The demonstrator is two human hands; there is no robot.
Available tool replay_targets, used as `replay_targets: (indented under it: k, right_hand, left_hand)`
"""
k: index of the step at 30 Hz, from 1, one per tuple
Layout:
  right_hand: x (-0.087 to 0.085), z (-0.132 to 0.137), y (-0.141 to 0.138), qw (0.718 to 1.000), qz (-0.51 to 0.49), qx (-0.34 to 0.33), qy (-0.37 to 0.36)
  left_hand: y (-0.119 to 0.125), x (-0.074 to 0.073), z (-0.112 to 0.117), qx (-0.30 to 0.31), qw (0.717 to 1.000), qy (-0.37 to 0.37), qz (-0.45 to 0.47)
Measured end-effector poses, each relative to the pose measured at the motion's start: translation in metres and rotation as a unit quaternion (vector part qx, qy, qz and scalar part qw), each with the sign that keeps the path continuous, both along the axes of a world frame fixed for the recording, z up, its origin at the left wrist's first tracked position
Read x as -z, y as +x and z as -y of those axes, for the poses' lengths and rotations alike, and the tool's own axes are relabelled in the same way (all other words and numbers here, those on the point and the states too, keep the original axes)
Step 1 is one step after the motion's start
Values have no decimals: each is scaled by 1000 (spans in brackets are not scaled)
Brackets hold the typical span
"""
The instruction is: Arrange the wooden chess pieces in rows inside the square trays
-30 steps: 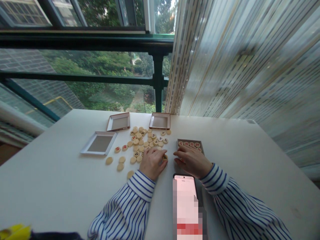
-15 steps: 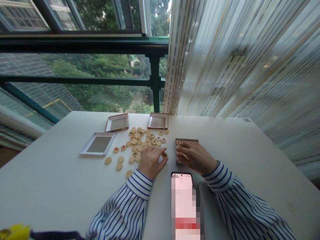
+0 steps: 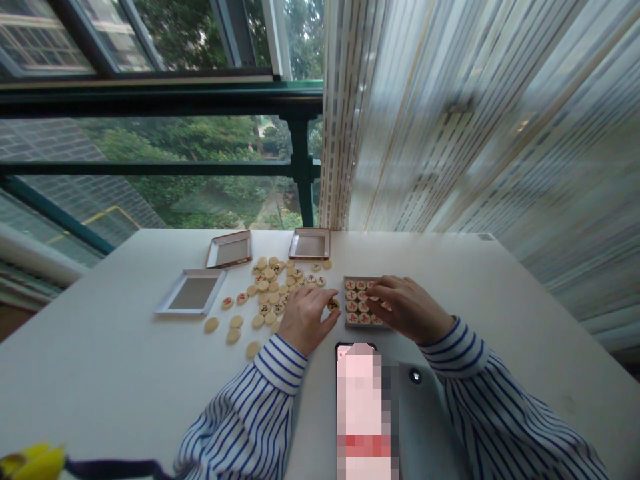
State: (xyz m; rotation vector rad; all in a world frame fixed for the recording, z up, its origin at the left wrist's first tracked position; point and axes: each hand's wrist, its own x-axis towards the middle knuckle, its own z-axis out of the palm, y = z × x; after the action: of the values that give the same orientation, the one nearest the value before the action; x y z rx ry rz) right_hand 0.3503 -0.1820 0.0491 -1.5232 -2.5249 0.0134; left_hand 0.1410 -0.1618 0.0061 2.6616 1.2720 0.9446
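My left hand [image 3: 309, 320] pinches a Chinese chess piece [image 3: 333, 305] with a dark character between thumb and fingertips, just left of the shallow box. Rows of red-marked chess pieces [image 3: 352, 307] fill the visible left part of this box [image 3: 367, 327]. Over its right side lies my right hand [image 3: 407, 310], fingers apart and bent down onto the pieces; whether anything is under them is hidden. Left of my left hand spreads a loose pile of chess pieces [image 3: 273, 285], several face down, others showing black or red characters.
Three shallow open trays, one white [image 3: 165, 312] and two brown-edged [image 3: 229, 250] [image 3: 310, 245], stand toward the table's back left. A phone [image 3: 357, 400] lies in front of the box. Beside it is a grey surface with a round black spot [image 3: 415, 376]. A sheer curtain [image 3: 450, 147] hangs behind.
My right hand has shifted right across the box, uncovering more red pieces. My left hand has brought the pinched piece slightly closer to the box. The view has turned a little.
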Motion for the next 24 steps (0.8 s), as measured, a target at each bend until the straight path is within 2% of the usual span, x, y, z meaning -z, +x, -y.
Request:
replay_targets:
  k: [11,24]
  right_hand:
    - [-7,2,25,999,-29,23,10]
    - [-6,1,36,995,-91,28,-7]
  left_hand:
    - [21,-8,-4,19,1000,10,-5]
    - [40,-21,-14,38,999,1,-5]
